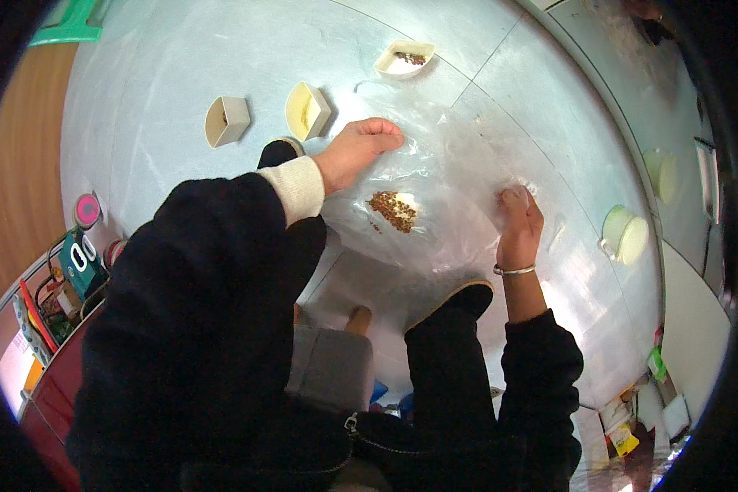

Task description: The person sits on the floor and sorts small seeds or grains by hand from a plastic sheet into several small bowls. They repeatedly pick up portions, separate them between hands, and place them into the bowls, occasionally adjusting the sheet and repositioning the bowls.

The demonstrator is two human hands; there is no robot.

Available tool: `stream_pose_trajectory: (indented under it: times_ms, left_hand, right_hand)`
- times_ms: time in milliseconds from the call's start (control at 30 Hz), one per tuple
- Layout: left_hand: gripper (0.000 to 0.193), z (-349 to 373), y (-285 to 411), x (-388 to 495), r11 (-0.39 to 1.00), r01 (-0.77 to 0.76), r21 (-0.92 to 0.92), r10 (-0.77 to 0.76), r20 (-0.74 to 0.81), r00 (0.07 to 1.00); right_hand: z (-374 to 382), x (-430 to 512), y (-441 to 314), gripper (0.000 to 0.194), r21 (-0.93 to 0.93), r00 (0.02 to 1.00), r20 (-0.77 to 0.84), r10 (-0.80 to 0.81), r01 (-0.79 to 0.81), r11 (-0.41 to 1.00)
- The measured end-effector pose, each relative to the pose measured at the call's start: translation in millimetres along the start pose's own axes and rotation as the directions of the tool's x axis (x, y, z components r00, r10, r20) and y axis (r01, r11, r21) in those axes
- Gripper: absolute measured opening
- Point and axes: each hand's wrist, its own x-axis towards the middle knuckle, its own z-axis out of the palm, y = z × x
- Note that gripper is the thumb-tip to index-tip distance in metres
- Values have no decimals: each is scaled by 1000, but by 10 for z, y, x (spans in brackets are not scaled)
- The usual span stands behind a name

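Observation:
Between my hands a large clear plastic bag [443, 178] is spread, with a small heap of reddish-brown seeds or granules [393, 211] and something pale beside it. My left hand [360, 149] pinches the bag's film between thumb and fingers at the upper left. At the right, my right hand [519, 215], its wrist in a metal bangle [514, 270], is closed on the film, whose folds partly cover the fingertips. Beyond the bag, a cream wedge-shaped container [404, 59] holds similar brown bits. Another wedge-shaped container [306, 111] has yellow matter inside, and a third [226, 121] shows a little dark matter.
A pale green-white cup with a handle [625, 235] lies on the tiled floor at the right. Part of a green plastic stool [67, 24] shows at the upper left. A teal box [81, 264] and other goods crowd the lower left. A grey stool [332, 367] is below me.

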Motion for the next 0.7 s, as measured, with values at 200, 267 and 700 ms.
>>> stream_pose_trajectory:
  times_ms: [200, 267, 700]
  left_hand:
    - [24, -47, -44, -42, 993, 70, -94, -81, -116, 990]
    - [27, -18, -89, -19, 949, 163, -268, -171, -6, 985]
    - [24, -107, -86, -89, 614, -146, 775, 394, -141, 908]
  right_hand:
    - [-17, 4, 62, 20, 82, 998, -50, 46, -42, 996]
    - [-14, 5, 78, 22, 66, 997, -59, 49, -45, 997]
    - [-33, 41, 166, 16, 65, 988, -152, 23, -13, 998]
